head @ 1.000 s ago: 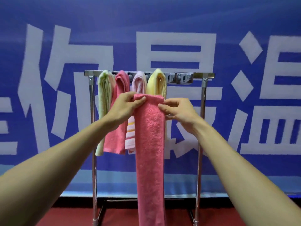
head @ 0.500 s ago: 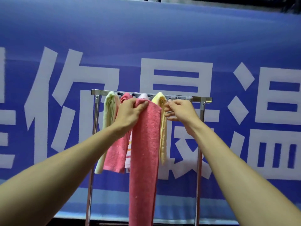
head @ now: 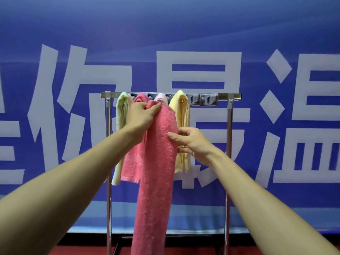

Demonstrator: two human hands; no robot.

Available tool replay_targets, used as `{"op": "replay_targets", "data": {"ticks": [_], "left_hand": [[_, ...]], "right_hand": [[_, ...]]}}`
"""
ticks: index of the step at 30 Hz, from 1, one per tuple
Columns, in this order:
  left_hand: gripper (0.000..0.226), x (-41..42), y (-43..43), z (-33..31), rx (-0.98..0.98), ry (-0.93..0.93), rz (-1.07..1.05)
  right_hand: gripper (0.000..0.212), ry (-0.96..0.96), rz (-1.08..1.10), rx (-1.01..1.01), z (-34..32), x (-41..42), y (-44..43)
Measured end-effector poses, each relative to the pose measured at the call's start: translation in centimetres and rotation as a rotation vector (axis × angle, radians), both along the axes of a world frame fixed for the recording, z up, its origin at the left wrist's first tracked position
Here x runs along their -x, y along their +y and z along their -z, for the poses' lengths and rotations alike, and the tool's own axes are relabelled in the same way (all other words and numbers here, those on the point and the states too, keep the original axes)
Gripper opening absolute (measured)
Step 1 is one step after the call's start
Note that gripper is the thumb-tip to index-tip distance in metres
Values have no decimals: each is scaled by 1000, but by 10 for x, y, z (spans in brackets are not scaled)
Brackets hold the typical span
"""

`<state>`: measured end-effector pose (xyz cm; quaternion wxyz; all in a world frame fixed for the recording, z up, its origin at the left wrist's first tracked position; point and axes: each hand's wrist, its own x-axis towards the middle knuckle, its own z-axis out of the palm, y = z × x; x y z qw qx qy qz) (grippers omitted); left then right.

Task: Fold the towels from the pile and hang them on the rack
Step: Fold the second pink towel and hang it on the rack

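Hanging from the left hand (head: 141, 116), the towel (head: 156, 172) dropped as a long pink strip in front of the rack (head: 229, 144), its lower end running off the bottom of the head view. The left hand's fingers were curled round the towel's top end, just below the top bar, between a second pink towel (head: 131, 166) and a yellow towel (head: 181, 116). The right hand (head: 191, 142) pinched the towel's right edge lower down, thumb on the front, fingers curled behind. A green towel (head: 122, 111) hung leftmost on the bar, and a pale towel (head: 160, 97) showed only its top above the left hand. A grey clip strip (head: 204, 101) ran along the bar. Behind stood a blue banner (head: 184, 34) with white characters
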<state>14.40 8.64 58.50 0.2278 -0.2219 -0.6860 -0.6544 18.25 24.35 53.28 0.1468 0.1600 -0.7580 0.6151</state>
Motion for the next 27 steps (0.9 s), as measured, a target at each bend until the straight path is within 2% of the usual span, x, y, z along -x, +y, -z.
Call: {"op": "replay_targets", "data": {"ticks": [4,8,11,13,16,18,24,27], "left_hand": [[17,9,-2,-2,-173,-212,42],[26,8,2,0,-419,-364,154],[21,8,3,3,-517,-467,211],[21,12,1,6,-590,-524,240],[21,19,-2,10,-690,-559,251],[20,25,-5,17,-744,-597,252],[17,32,-9,59,-780,-658,407],[45,24,-4,91,-569,-685,430]], "right_hand": [[25,7,-1,-18,11,-2,6],[23,0,15,-132,22,-4,8],[29,-2,25,-175,28,-3,7],[29,-8,-1,-187,32,-5,8],[14,-32,-24,-208,41,-6,13],[12,-45,-10,-167,47,-3,17],[18,3,78,59,47,4,12],[17,2,112,113,48,12,10]]}}
